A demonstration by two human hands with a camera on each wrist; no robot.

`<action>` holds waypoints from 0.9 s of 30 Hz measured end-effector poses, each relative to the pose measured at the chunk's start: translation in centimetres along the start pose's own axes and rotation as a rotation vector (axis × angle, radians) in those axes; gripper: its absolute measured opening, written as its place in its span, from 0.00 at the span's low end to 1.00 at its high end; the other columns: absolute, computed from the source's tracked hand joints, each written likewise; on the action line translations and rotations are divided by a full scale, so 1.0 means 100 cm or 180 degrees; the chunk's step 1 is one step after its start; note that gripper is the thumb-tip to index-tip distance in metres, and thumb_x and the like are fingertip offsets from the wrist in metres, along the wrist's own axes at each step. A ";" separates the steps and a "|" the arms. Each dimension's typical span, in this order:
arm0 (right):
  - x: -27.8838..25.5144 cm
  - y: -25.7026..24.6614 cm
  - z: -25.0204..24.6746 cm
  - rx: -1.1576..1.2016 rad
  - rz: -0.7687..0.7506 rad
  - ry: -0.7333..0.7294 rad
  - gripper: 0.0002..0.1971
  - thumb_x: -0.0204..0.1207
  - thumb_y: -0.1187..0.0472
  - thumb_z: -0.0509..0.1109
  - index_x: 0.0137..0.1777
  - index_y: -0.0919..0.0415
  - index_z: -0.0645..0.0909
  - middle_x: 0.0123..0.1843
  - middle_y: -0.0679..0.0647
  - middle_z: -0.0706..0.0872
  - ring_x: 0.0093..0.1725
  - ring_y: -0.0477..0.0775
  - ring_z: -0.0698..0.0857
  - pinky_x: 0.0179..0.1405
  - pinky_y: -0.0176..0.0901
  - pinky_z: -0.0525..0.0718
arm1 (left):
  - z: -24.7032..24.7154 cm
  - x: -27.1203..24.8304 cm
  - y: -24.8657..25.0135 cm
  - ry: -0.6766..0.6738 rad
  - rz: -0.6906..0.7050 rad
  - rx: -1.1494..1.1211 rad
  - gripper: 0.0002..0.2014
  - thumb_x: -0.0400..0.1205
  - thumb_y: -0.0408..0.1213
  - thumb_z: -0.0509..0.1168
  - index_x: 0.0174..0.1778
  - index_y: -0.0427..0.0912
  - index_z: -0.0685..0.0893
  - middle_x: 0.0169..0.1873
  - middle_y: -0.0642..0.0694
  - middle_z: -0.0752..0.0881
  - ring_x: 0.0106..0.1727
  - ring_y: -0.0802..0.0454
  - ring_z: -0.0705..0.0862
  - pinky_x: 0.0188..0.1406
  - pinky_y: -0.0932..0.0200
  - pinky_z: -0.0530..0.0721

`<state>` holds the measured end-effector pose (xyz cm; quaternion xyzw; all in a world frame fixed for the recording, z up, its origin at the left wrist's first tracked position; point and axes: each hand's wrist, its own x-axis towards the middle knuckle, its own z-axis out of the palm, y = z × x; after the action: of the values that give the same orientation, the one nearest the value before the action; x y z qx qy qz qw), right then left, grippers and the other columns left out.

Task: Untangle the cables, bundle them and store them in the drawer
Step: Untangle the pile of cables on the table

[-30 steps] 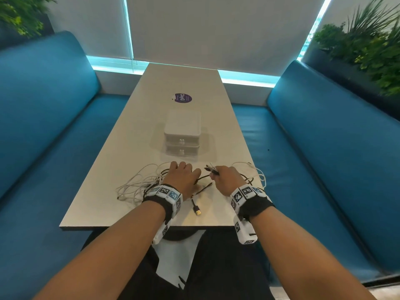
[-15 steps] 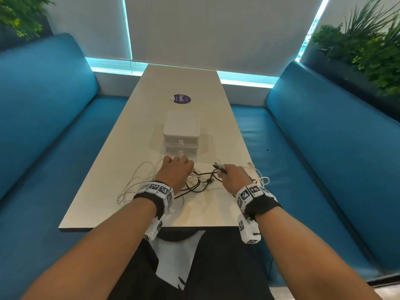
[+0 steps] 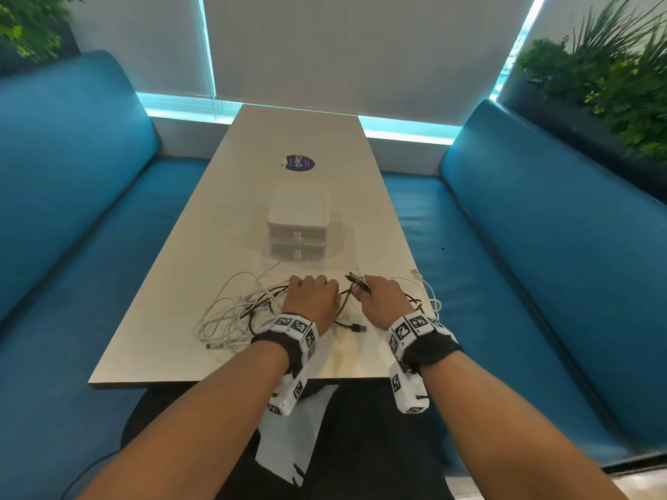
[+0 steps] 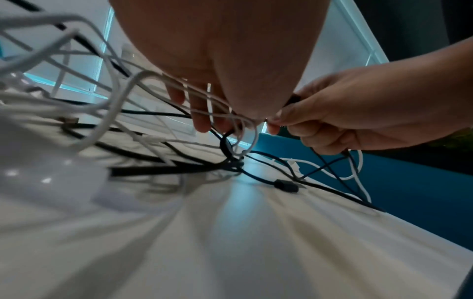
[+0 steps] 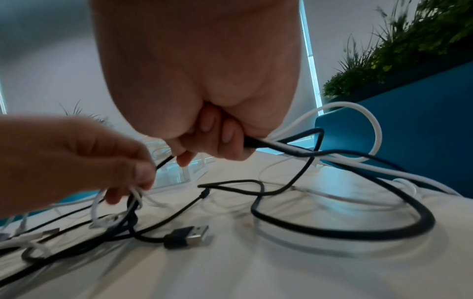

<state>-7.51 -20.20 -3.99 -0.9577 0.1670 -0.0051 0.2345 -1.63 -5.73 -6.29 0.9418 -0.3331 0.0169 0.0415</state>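
A tangle of white cables (image 3: 231, 312) and black cables (image 3: 346, 301) lies on the white table (image 3: 296, 138) near its front edge. My left hand (image 3: 312, 294) sits over the middle of the tangle; its fingers (image 4: 202, 119) are curled round thin white loops and a black cable (image 5: 133, 194). My right hand (image 3: 379, 297) grips a black cable (image 5: 281, 146) together with a white one, and several cable ends (image 3: 355, 277) stick out past its fingers. A black USB plug (image 5: 189, 235) lies loose between my wrists. The white two-drawer unit (image 3: 299, 225) stands behind, both drawers closed.
Blue bench seats (image 3: 72, 247) run along both sides of the table. A round purple sticker (image 3: 297, 163) lies on the table beyond the drawer unit. A white cable with a plug (image 3: 422, 283) trails to the table's right edge. Plants (image 3: 613, 77) stand behind the right bench.
The black cable has been drawn through the tangle and its loose USB plug has slid to the right. Both hands keep their hold and have barely shifted.
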 end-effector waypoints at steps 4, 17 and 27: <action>-0.001 0.003 0.003 -0.0115 0.0051 -0.0106 0.15 0.85 0.50 0.61 0.57 0.60 0.83 0.49 0.61 0.88 0.49 0.63 0.86 0.48 0.52 0.84 | 0.002 0.000 -0.004 -0.0476 -0.0139 0.0144 0.15 0.80 0.44 0.59 0.61 0.49 0.80 0.60 0.47 0.82 0.65 0.43 0.76 0.70 0.39 0.63; 0.006 0.000 0.004 0.0022 0.0102 0.0015 0.15 0.85 0.50 0.61 0.57 0.61 0.83 0.50 0.62 0.88 0.50 0.64 0.85 0.50 0.52 0.83 | -0.011 -0.004 0.003 -0.0386 -0.0310 -0.0145 0.16 0.82 0.50 0.47 0.49 0.45 0.76 0.41 0.47 0.84 0.49 0.43 0.79 0.65 0.37 0.63; 0.012 0.000 0.001 -0.0069 0.0289 0.0144 0.15 0.84 0.49 0.61 0.57 0.58 0.83 0.50 0.61 0.87 0.49 0.63 0.86 0.47 0.51 0.84 | -0.011 -0.004 -0.007 -0.0689 -0.0182 -0.0304 0.24 0.74 0.30 0.63 0.65 0.46 0.65 0.48 0.48 0.81 0.48 0.42 0.83 0.67 0.32 0.64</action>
<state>-6.34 -20.58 -4.13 -0.9512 0.2155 -0.0142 0.2203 -1.49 -4.86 -5.24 0.9442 -0.3091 -0.1020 0.0506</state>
